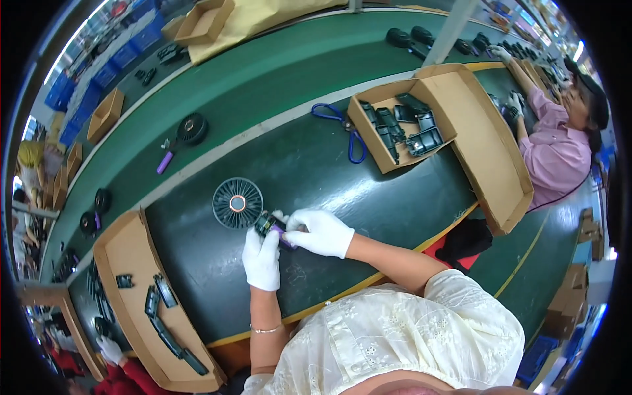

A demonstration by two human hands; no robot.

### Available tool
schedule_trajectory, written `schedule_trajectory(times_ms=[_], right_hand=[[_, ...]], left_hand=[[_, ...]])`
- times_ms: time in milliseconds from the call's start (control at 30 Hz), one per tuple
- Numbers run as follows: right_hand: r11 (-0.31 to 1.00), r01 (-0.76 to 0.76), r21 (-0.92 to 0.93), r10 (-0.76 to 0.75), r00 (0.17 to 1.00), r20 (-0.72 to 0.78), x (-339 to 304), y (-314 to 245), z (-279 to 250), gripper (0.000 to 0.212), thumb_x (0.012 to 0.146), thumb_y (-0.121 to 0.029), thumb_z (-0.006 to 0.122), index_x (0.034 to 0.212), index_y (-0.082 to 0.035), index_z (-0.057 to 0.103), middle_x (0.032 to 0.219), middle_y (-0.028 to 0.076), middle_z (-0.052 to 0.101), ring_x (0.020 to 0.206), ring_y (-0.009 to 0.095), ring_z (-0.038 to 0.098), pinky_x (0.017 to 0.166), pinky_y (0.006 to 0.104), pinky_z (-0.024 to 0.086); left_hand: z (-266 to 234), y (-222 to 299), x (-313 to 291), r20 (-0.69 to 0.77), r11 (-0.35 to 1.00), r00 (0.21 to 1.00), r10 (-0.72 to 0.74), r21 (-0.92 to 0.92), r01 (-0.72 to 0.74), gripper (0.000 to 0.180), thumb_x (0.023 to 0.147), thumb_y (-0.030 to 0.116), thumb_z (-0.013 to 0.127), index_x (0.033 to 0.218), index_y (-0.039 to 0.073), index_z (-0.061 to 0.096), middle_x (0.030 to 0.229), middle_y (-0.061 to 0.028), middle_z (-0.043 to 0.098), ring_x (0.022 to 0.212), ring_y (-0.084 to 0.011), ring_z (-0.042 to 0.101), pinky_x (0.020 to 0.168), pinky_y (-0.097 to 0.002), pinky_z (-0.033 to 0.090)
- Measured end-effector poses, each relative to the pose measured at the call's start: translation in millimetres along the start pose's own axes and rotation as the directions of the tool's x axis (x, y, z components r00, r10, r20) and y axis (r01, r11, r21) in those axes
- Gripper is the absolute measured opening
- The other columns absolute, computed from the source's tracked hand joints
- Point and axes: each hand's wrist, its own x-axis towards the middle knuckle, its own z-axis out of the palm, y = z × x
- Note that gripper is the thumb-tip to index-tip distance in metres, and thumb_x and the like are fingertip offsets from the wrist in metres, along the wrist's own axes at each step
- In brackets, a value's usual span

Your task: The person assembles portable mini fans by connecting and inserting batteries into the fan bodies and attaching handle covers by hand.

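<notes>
A small handheld fan lies over the dark green table, its round black grille (226, 214) facing up with a copper-coloured ring at the centre. The fan's handle (268, 225) points toward me, and a purple cylinder, which looks like a battery, shows in it. White gloves cover both hands. My left hand (262, 262) grips the handle from the near left side, with the thumb along it. From the right, my right hand (321, 234) closes its fingers at the purple cylinder; what its fingertips pinch is partly hidden.
A cardboard box (384, 155) of black plastic shells stands at the right, beside blue-handled scissors (356, 146). Cardboard trays flank me, the left tray (135, 309) holding several black pieces. Another fan (192, 129) sits on the green conveyor (263, 85). A co-worker in pink (556, 151) works at the right.
</notes>
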Motion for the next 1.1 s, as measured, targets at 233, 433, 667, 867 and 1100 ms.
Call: schedule_trajectory(times_ms=[233,433,667,867,1100], right_hand=[[0.847,0.149,-0.511,-0.421,0.774,-0.472,0,-6,-123,0.014,0.087,-0.007,0.065,0.1,-0.002,0.069,0.094,0.016,0.069,0.089,0.031,0.068,0.081,0.0369,0.054],[0.654,-0.267,-0.707,-0.298,0.769,-0.566,-6,90,-211,0.047,0.081,-0.017,0.069,0.126,-0.005,0.058,0.114,0.021,0.065,0.107,0.039,0.062,0.095,0.0434,0.049],[0.709,-0.371,-0.6,0.046,0.873,-0.486,23,66,-217,0.047,0.079,-0.019,0.072,0.123,-0.006,0.062,0.113,0.022,0.067,0.106,0.04,0.063,0.093,0.0449,0.05],[0.643,-0.329,-0.691,-0.105,0.856,-0.505,23,65,-218,0.026,0.082,-0.011,0.064,0.107,-0.005,0.069,0.1,0.021,0.069,0.096,0.04,0.065,0.088,0.0451,0.052],[0.656,-0.161,-0.737,-0.54,0.582,-0.608,19,49,-220,0.031,0.088,-0.009,0.061,0.118,-0.004,0.065,0.103,0.019,0.07,0.088,0.032,0.068,0.075,0.0403,0.055]], left_hand=[[-7,-7,9,-0.043,0.989,0.99,-0.138,0.052,0.14,0.026,0.094,0.006,0.052,0.118,-0.004,0.053,0.107,-0.0171,0.065,0.096,-0.0255,0.066,0.089,-0.0384,0.054],[-11,-15,-9,0.078,0.916,0.988,-0.133,-0.371,0.153,0.035,0.096,0.0,0.052,0.13,-0.007,0.047,0.124,-0.0187,0.06,0.115,-0.0312,0.061,0.1,-0.0453,0.051],[-9,-7,-19,0.091,0.946,0.982,-0.167,-0.266,0.185,0.037,0.096,-0.001,0.05,0.132,-0.006,0.045,0.129,-0.018,0.057,0.12,-0.0306,0.059,0.103,-0.0433,0.049],[-9,-11,-2,0.076,0.971,0.989,-0.124,-0.196,0.137,0.037,0.095,-0.002,0.048,0.132,-0.007,0.045,0.126,-0.0178,0.058,0.115,-0.0291,0.061,0.102,-0.0427,0.049],[-5,1,-8,0.036,0.966,0.998,-0.045,-0.254,0.053,0.041,0.096,0.001,0.05,0.136,-0.002,0.04,0.126,-0.0177,0.057,0.113,-0.0308,0.061,0.099,-0.0474,0.051]])
